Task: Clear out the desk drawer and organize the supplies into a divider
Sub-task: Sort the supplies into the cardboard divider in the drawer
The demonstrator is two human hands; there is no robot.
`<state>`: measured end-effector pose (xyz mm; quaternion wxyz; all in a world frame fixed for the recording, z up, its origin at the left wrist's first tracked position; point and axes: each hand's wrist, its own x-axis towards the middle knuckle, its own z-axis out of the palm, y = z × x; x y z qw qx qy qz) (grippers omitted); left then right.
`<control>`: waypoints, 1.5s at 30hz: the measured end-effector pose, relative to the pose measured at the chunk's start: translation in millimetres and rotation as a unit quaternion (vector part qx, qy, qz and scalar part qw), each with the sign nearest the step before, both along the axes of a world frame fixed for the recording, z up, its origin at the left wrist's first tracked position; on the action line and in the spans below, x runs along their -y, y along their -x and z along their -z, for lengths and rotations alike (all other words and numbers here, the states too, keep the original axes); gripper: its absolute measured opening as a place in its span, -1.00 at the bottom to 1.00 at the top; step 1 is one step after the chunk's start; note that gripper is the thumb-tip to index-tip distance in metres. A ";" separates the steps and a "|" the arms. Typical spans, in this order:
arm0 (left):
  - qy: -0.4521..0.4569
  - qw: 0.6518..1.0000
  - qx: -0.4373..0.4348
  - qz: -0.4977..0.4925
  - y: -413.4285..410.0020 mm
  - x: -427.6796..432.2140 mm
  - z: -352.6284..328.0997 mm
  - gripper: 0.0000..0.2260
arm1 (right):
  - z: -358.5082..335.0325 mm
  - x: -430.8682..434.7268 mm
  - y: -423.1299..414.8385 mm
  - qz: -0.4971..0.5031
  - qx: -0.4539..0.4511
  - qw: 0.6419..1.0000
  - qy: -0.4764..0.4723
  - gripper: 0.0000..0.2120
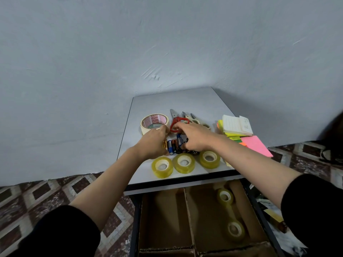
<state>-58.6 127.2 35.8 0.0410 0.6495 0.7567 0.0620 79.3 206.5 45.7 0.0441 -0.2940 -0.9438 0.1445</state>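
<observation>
A cluster of small batteries [174, 145] lies on the grey desk top [185, 101], between my two hands. My left hand [154, 143] comes in from the left, fingers curled down over the gold and blue batteries at that side. On the right side of the cluster, my right hand [194, 138] grips the dark batteries with curled fingers. Below the desk edge the drawer stands pulled out, holding a cardboard divider [187, 210]. Its right compartment contains two clear tape rolls [225, 197]. The left compartment shows only bare cardboard.
Three clear tape rolls [184, 162] line the desk's front edge. A masking tape roll [155, 123], red scissors [178, 120] and pale-handled scissors [196, 121] lie behind the hands. Sticky note pads [237, 127] and a pink pad [257, 145] sit at right. A wall stands behind.
</observation>
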 end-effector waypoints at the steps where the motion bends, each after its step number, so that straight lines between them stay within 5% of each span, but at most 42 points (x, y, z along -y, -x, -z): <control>1: -0.007 1.000 0.007 -0.002 0.6 1.0 0.3 -0.42 | -0.7 -0.7 -0.4 0.004 -0.014 1.000 0.003 -0.41; 10: -0.067 0.995 0.074 -0.012 2.2 14.9 -11.9 -0.40 | -23.4 12.5 -18.6 0.011 -0.115 0.991 0.072 -0.48; 14: -0.137 0.970 0.198 -0.028 -5.1 38.9 -26.0 -0.45 | -31.3 35.5 -37.5 0.017 -0.187 0.969 0.162 -0.68; 17: -0.197 0.877 0.435 -0.044 -21.9 76.8 -36.9 -0.56 | -33.5 65.6 -58.9 -0.002 -0.243 0.911 0.334 -0.78; 21: -0.135 0.712 0.686 -0.060 -52.5 145.5 -20.4 -0.70 | -6.1 114.5 -91.6 -0.005 -0.270 0.765 0.585 -0.76; 25: -0.059 0.630 0.758 -0.158 -68.8 197.9 38.6 -0.82 | 46.4 142.8 -106.9 0.064 -0.240 0.710 0.658 -0.73; 28: -0.031 0.603 0.765 -0.223 -74.5 221.6 72.8 -0.90 | 75.4 150.0 -111.9 0.125 -0.240 0.688 0.674 -0.79; 31: -0.011 0.655 0.715 -0.243 -75.1 231.0 89.9 -0.93 | 90.7 148.4 -112.9 0.164 -0.252 0.691 0.657 -0.83; 35: 0.065 0.892 0.414 -0.169 -76.6 236.1 109.0 -0.72 | 100.1 143.9 -113.9 0.174 -0.244 0.714 0.633 -0.85; 37: 0.098 0.963 0.229 -0.100 -79.8 233.8 117.5 -0.65 | 102.3 140.1 -114.4 0.170 -0.241 0.718 0.631 -0.85; 40: 0.149 0.985 0.086 -0.022 -86.6 224.0 124.4 -0.70 | 105.4 136.8 -113.2 0.163 -0.234 0.720 0.633 -0.87; 45: 0.204 0.979 -0.010 0.013 -84.5 202.6 134.9 -0.77 | 106.5 135.6 -112.0 0.154 -0.231 0.727 0.628 -0.88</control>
